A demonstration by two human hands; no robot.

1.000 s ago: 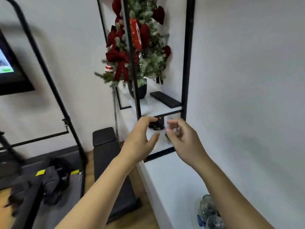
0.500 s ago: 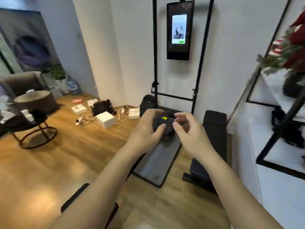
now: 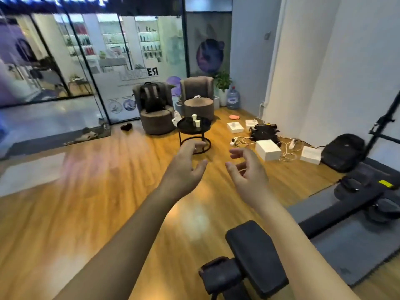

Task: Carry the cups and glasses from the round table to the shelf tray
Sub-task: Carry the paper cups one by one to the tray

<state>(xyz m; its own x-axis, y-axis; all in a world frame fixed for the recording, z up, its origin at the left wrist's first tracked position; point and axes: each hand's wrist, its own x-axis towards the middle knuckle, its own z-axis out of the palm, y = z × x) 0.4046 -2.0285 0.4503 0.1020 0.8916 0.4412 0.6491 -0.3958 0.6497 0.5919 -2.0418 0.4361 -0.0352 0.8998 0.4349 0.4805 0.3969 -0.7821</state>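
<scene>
The round black bench (image 3: 202, 127) stands on the wooden floor (image 3: 108, 191), well apart from the camera, in front of two grey armchairs (image 3: 157, 118). On its dark top stand white cups (image 3: 196, 122), one taller at the back and smaller ones just beside it. How many the small ones are, I cannot tell. On the floor to the right lie white boxes (image 3: 268, 149), cables (image 3: 285, 154) and a black backpack (image 3: 343, 151).

Small white paper cups (image 3: 195, 121) stand on the round black metal table (image 3: 194, 126), two brown armchairs (image 3: 173, 105) behind; white cardboard boxes (image 3: 268, 149) at its three o'clock.
</scene>
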